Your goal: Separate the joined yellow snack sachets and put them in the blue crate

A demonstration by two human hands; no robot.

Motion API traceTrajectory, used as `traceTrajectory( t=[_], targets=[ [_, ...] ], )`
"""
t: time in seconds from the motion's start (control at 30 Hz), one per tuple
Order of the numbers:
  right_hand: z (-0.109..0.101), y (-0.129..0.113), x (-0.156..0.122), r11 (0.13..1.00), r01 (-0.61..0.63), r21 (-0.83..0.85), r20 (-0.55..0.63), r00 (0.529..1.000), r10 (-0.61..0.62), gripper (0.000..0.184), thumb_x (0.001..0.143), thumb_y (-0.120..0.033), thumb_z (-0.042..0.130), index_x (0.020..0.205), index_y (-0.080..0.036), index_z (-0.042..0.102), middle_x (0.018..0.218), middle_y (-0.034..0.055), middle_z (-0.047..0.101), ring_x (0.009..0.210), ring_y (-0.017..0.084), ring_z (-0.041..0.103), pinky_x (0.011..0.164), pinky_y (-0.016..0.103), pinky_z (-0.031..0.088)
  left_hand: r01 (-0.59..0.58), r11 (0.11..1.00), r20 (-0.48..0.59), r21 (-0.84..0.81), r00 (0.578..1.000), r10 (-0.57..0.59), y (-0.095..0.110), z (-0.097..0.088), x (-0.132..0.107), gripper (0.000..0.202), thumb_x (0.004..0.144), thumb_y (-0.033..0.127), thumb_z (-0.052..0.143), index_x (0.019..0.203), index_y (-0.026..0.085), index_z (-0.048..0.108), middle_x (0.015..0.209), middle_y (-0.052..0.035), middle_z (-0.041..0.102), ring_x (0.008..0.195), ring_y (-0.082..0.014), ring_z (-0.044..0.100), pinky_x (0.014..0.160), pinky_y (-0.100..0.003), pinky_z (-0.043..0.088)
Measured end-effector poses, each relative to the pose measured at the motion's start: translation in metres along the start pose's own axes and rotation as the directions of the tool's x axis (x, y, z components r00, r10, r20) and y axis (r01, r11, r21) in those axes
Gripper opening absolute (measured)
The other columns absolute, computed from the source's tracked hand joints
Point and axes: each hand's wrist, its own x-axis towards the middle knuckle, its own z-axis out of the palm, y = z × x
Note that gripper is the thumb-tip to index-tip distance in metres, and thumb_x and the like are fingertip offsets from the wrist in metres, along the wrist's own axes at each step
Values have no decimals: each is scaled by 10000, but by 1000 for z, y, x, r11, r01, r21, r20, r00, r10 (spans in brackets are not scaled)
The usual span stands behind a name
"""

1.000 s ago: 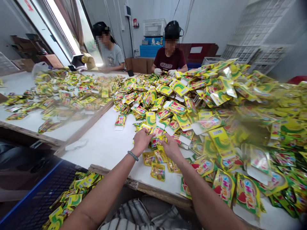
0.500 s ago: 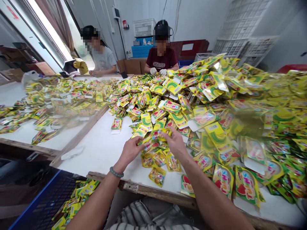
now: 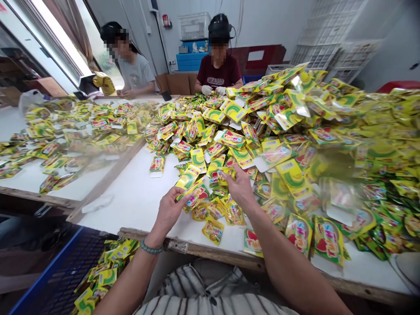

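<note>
My left hand (image 3: 169, 209), with a beaded bracelet at the wrist, pinches the edge of a flat yellow candy box (image 3: 196, 195) printed with a watermelon and coloured letters. Just to the right, my right hand (image 3: 242, 189) has its fingers closed on a small yellow-green candy sachet (image 3: 217, 176); whether it is one or more I cannot make out. Beneath and between the hands lie several small sachets (image 3: 215, 208) on the white tabletop. One loose sachet (image 3: 213, 231) rests nearer the front edge. Beyond the fingers rises a heap of yellow boxes (image 3: 234, 139).
A wooden strip (image 3: 111, 175) divides the table, with more boxes and sachets (image 3: 95, 122) to its left. Below the left edge stands a blue basket (image 3: 59, 273) of yellow packs. Two co-workers sit across the table, one in gloves (image 3: 206, 90). Green sachets (image 3: 387, 201) pile up at right.
My hands have moved apart: the left has shifted left with the candy box, while the right stays near the heap with the sachet. The view has also tilted slightly.
</note>
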Motion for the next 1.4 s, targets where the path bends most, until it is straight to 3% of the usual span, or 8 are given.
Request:
traceTrajectory(
  t=[0.13, 0.27, 0.4, 0.67, 0.83, 0.97, 1.1, 1.4],
  targets=[
    [-1, -3, -3, 992, 53, -115, 206, 978, -29, 183, 795, -347, 528, 896, -211, 597, 609, -27, 496, 548, 137, 412, 541, 247, 319, 18, 992, -19, -125, 1000, -20, -1, 4, -5, 439, 619, 488, 775, 827, 183, 539, 713, 28, 645, 629, -121, 590, 601, -231, 469],
    [-4, -7, -6, 981, 71, -183, 267, 963, -20, 188, 803, -346, 526, 923, -223, 603, 547, -49, 425, 511, 132, 362, 529, 241, 290, 101, 977, 105, -187, 991, -82, 5, 6, -10, 429, 608, 448, 798, 810, 178, 533, 695, 30, 659, 622, -117, 605, 616, -232, 476],
    [-2, -8, -7, 984, 77, -162, 246, 969, -35, 210, 810, -350, 524, 955, -226, 611, 538, -46, 443, 505, 137, 366, 539, 245, 292, 234, 964, 263, -123, 945, -196, 10, 11, -12, 457, 597, 417, 816, 886, 163, 570, 655, 16, 679, 595, -139, 623, 610, -254, 489],
    [-2, -9, -10, 938, 139, -317, 203, 976, -75, 206, 833, -288, 498, 967, -200, 627, 522, -38, 452, 499, 145, 390, 541, 247, 278, -5, 998, 129, -62, 992, 13, -8, 16, -9, 374, 711, 409, 736, 959, 148, 638, 987, -71, 719, 903, -207, 657, 776, -292, 518],
    [-3, -14, -11, 936, 205, -286, 365, 927, -91, 192, 834, -284, 528, 969, -202, 636, 558, -37, 510, 560, 145, 447, 600, 243, 323, 24, 994, 192, -102, 981, -4, -9, 15, -11, 320, 716, 380, 743, 901, 155, 610, 909, -43, 716, 815, -174, 654, 724, -268, 523],
    [-3, -9, -8, 936, 234, -262, 359, 924, -130, 172, 817, -259, 555, 950, -192, 638, 806, 30, 645, 722, 171, 549, 684, 261, 384, 69, 983, 193, -171, 980, -35, -7, 15, -14, 305, 730, 382, 732, 895, 159, 605, 855, -22, 710, 710, -139, 638, 657, -238, 511],
    [2, -4, -9, 940, 260, -222, 410, 899, -152, 136, 776, -179, 584, 890, -201, 656, 909, 46, 681, 844, 192, 597, 753, 278, 408, 38, 988, 201, -147, 980, -7, -7, 12, -14, 293, 727, 366, 740, 903, 165, 621, 883, -17, 708, 767, -147, 646, 696, -237, 507],
    [13, -3, -13, 974, 220, -49, 276, 941, -198, 186, 764, -348, 641, 865, -193, 625, 743, 2, 633, 716, 162, 579, 659, 260, 420, 298, 923, 296, -244, 929, -222, 12, 17, -15, 419, 569, 291, 855, 920, 162, 666, 846, -1, 739, 659, -119, 662, 631, -209, 512]
  ],
)
